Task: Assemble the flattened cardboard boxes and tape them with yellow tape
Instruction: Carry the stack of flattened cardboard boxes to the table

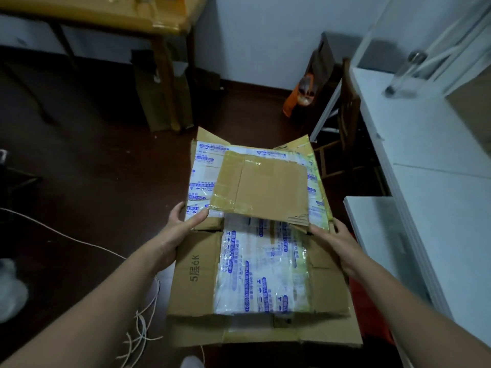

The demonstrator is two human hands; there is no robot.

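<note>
- Gripping the flattened cardboard box [196,274] by both side edges, we hold it over the dark floor [106,168]; its long axis runs away from us, toward the wall
- our left hand [183,221] pinches the left edge, thumb on top; our right hand [334,240] clasps the right edge
- a smaller flattened box [271,192] lies on its far half
</note>
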